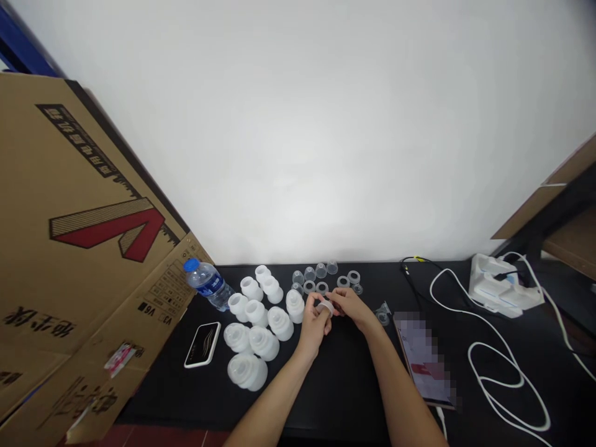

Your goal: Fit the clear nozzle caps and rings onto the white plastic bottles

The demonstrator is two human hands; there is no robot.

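Note:
My left hand [313,328] is closed around a whitish bottle collar ring [326,305], thumb and fingers pinching its side. At the ring's far edge, the fingers of my right hand [350,304] are pressed together; whatever lies between them is hidden. Left of my hands stand finished-looking baby bottles [280,324] with teats and clear caps. Behind these are several open white bottles [256,312]. Beyond my hands lie more collar rings [354,277] and a row of clear dome caps [321,270]. Clear teats [383,315] rest to the right of my right wrist.
A water bottle [209,284] with a blue cap leans by a large cardboard box [93,248]. A white-framed phone [203,345] lies at left. To the right are a tablet-like device [424,360] with a blurred screen, white cables [500,347] and a power strip [503,288].

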